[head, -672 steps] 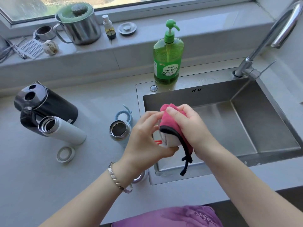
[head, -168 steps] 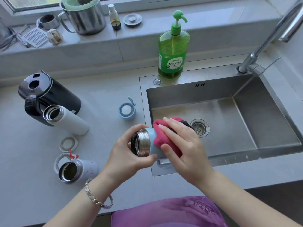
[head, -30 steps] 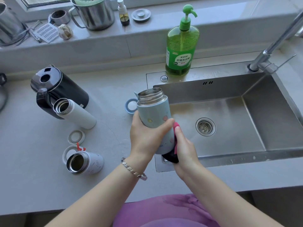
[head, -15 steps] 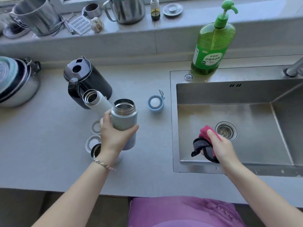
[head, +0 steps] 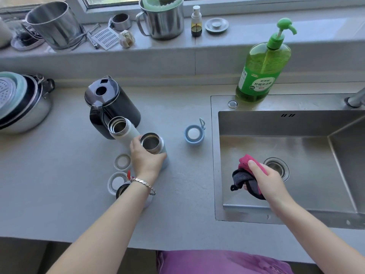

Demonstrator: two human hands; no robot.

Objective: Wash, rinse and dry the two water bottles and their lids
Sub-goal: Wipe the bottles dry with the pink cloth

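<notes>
My left hand (head: 147, 160) grips the light blue bottle (head: 153, 144), which stands upright on the grey counter (head: 59, 204) with its steel mouth open. Its blue lid (head: 194, 134) lies to the right, near the sink's edge. A small white bottle (head: 121, 191) lies on its side under my left forearm, mostly hidden, with its white lid (head: 116, 182) beside it. Over the sink (head: 316, 218) my right hand (head: 265, 179) holds a bunched pink and black cloth (head: 244, 175).
A taller white flask (head: 122, 129) leans against a black kettle (head: 110, 101), a white ring (head: 122, 161) in front. A green soap pump bottle (head: 262, 66) stands behind the sink. A pot (head: 21, 103) sits far left. Steel cups and small items line the windowsill.
My left hand carried the blue bottle left from the sink and lowered it onto the counter. My right hand stayed over the sink with the cloth, now apart from the bottle.
</notes>
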